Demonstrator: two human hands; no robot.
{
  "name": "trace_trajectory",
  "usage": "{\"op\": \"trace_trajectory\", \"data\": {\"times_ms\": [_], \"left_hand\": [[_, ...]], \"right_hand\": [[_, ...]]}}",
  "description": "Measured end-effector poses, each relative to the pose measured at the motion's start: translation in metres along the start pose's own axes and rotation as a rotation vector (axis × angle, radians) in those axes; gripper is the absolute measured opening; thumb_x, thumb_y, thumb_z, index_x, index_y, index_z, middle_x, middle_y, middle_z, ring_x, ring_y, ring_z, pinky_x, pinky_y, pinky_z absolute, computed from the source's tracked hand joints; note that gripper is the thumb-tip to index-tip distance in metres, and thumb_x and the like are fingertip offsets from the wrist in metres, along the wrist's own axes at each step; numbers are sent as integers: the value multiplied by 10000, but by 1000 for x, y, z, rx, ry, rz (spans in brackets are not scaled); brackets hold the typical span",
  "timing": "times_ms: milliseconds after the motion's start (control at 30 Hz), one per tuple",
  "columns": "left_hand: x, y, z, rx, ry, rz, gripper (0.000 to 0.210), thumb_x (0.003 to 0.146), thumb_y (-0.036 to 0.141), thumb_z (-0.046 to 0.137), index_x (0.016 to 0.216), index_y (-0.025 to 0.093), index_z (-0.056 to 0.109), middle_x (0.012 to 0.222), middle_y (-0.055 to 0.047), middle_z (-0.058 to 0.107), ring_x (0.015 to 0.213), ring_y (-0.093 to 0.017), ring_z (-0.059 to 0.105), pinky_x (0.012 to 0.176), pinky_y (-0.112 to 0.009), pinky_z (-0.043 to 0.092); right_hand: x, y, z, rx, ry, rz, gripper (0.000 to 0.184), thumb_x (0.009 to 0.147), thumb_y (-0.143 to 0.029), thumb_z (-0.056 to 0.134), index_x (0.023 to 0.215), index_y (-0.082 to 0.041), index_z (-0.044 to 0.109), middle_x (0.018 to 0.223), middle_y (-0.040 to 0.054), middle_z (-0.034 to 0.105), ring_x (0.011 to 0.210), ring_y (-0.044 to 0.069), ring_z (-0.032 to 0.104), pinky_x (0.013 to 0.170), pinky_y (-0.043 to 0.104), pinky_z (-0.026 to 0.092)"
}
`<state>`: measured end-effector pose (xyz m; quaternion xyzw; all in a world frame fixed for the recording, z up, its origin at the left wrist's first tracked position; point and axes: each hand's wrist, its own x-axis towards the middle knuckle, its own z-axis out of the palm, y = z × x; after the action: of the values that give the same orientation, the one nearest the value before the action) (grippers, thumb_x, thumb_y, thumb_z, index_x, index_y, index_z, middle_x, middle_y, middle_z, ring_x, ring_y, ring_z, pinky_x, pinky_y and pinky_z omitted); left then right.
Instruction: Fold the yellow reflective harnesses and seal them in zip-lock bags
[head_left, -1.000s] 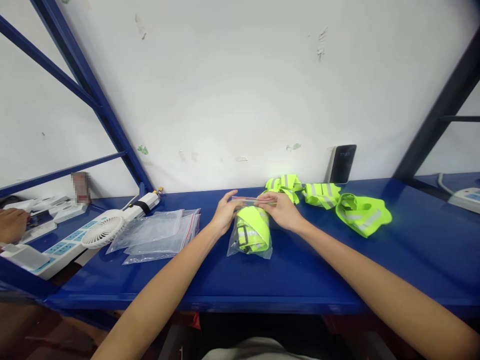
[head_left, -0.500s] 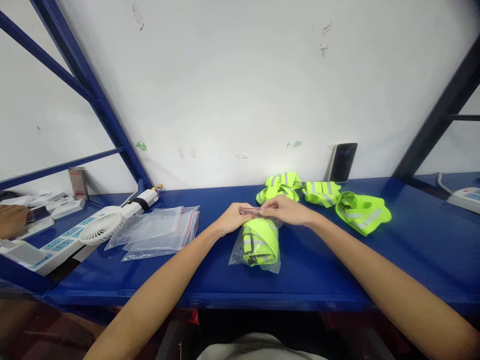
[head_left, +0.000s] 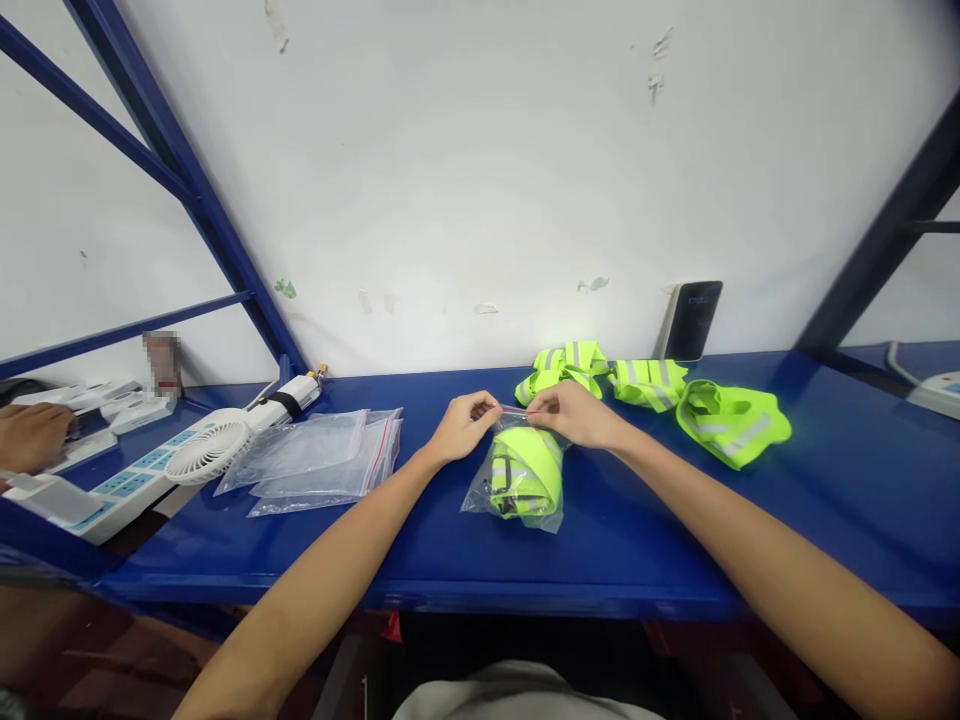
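A clear zip bag (head_left: 478, 492) lies on the blue table with a rolled neon-yellow reflective vest (head_left: 534, 462) inside it. My left hand (head_left: 466, 425) pinches the left end of the bag's zip edge between thumb and finger. At the other end of that edge, my right hand (head_left: 571, 414) pinches it too, near a bit of red strip. Between the two hands the bag's mouth is stretched roughly straight. Whether the zip is fully closed cannot be made out.
Flat zip bags (head_left: 322, 460) lie to the left, beside a white fan (head_left: 210, 452) and a long power strip (head_left: 142, 480). More neon-yellow reflective pieces (head_left: 733, 424) lie behind and right. A phone (head_left: 693, 320) leans on the wall. Another person's hand (head_left: 34, 437) is at far left.
My hands have moved apart along the bag's mouth, the left one a little outward, so more of the zip edge shows between them. The bag stays in about the same place.
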<state>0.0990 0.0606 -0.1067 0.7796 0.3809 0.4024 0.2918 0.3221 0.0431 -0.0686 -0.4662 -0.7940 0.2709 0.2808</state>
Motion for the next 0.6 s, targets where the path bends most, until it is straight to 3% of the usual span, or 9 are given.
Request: {"op": "trace_trajectory", "data": {"times_ms": [400,600], "left_hand": [[2,5,5,4,-3,-6,248,875,363,613,913,134,701,862,-69,722,754,-163,632,708,-275,478],[0,11,6,173,80,102,167,884,314,605,899,185,712,918,-53,729,924,-202,620,868,-336,454]], "right_hand": [[-1,3,-11,164,-79,132,163,691,-232,750,820,-134,765,757,80,764,711,209,682,646,297,527],[-5,-5,-7,18,-1,-75,230,849,-323,628,908,-165,784,863,63,769,755,199,668,664,291,480]]}}
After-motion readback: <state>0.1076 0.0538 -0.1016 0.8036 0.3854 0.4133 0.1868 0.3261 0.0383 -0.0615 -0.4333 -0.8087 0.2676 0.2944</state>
